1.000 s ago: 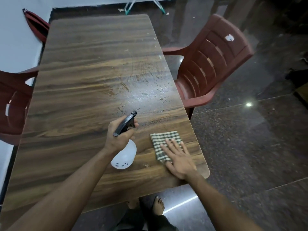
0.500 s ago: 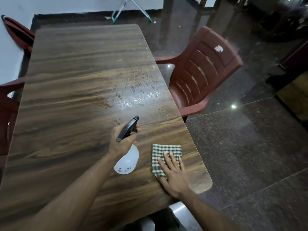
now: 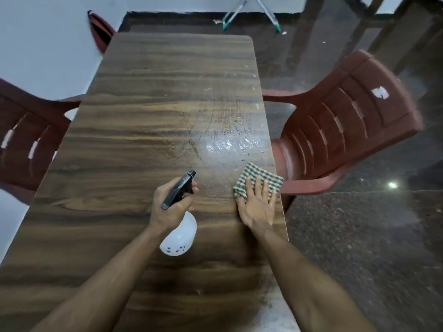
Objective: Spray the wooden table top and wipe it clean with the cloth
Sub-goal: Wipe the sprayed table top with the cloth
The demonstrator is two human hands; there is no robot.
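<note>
A long wooden table top [image 3: 143,130] runs away from me, with a wet, shiny patch of droplets [image 3: 230,144] near its right edge. My left hand [image 3: 171,207] grips a white spray bottle [image 3: 179,238] by its black trigger head, held just above the table with the nozzle pointing forward. My right hand [image 3: 257,204] lies flat, fingers spread, pressing a folded green-and-white checked cloth [image 3: 257,176] onto the table at the right edge, just below the wet patch. One corner of the cloth overhangs the edge.
A red plastic chair [image 3: 347,130] stands close against the table's right side. Another red chair [image 3: 21,140] sits at the left, and a third [image 3: 100,32] at the far left corner by the white wall. Dark speckled floor lies to the right.
My right hand has slid the cloth forward along the right edge to the wet patch. The view has shifted toward the table's middle. My left hand still holds the bottle.
</note>
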